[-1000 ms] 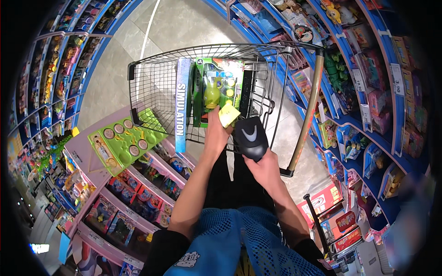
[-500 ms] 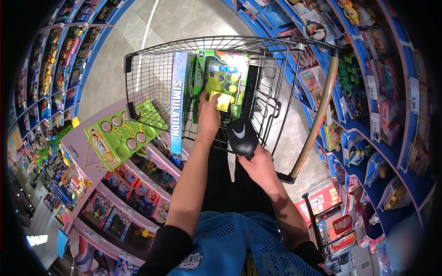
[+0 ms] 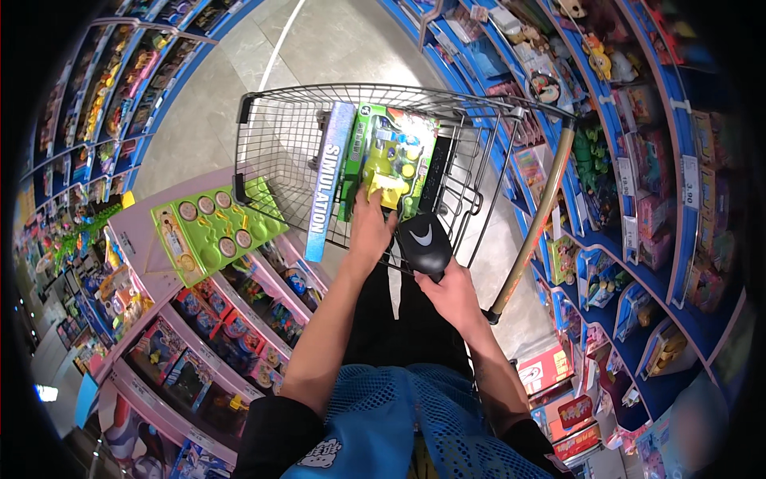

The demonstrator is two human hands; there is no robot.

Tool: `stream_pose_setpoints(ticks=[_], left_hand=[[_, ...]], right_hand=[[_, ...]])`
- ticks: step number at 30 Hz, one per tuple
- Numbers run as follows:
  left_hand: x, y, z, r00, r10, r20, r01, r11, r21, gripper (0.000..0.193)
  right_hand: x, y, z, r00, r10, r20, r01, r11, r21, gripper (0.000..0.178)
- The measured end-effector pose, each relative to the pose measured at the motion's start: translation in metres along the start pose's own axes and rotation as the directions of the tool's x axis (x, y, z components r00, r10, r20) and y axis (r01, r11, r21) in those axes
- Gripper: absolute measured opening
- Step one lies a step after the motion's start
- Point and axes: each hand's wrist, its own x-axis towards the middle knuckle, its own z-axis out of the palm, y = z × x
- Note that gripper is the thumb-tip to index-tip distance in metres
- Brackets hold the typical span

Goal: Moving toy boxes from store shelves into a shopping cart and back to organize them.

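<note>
My left hand (image 3: 369, 235) reaches over the near side of a wire shopping cart (image 3: 281, 120). Its fingers and thumb close about the lower edge of a small yellow square item (image 3: 389, 190), whose kind I cannot make out. Behind that item stands a green boxed toy set (image 3: 408, 144) with a clear front and greenish-yellow pieces inside. A tall blue box (image 3: 329, 184) leans upright just left of it. My right hand (image 3: 451, 294) is wrapped round the handle of a black handheld barcode scanner (image 3: 426, 246), whose head lies close beside the yellow item.
The cart's tan push handle (image 3: 533, 219) curves along the right. Blue toy shelves (image 3: 638, 295) rise on the right, more shelves (image 3: 120, 88) on the far left. A pink display stand (image 3: 136, 231) at the left bears a green play tray (image 3: 219, 231). Grey tiled floor (image 3: 215, 88) lies beyond.
My left hand has drawn back toward me, and the yellow item now looks tilted. The cart and its boxes sit slightly lower and farther right in view. The scanner stays in my right hand.
</note>
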Motion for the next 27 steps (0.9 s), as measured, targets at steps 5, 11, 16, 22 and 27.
stream_pose_setpoints(ticks=[5, 11, 16, 22, 27], left_hand=[[-0.036, 0.030, -0.048, 0.970, 0.239, 0.043, -0.211, 0.918, -0.335, 0.028], [-0.089, 0.034, -0.101, 0.959, 0.242, -0.146, -0.268, 0.942, -0.201, 0.031], [-0.096, 0.003, -0.129, 0.896, 0.029, -0.444, 0.015, 0.995, 0.095, 0.063], [-0.087, -0.036, -0.114, 0.962, -0.230, -0.147, 0.242, 0.968, 0.073, 0.058], [-0.082, -0.030, -0.118, 0.972, -0.202, -0.123, 0.211, 0.975, 0.065, 0.040]], right_hand=[[-0.014, -0.026, -0.020, 0.997, -0.059, 0.058, 0.058, 0.998, 0.020, 0.037], [-0.031, -0.065, -0.038, 0.967, -0.223, 0.123, 0.234, 0.969, -0.081, 0.036], [-0.022, -0.062, -0.032, 0.953, -0.266, 0.145, 0.280, 0.956, -0.083, 0.024], [-0.010, -0.078, -0.020, 0.927, -0.281, 0.248, 0.307, 0.949, -0.076, 0.024], [-0.006, -0.085, -0.016, 0.923, -0.248, 0.294, 0.274, 0.960, -0.051, 0.038]])
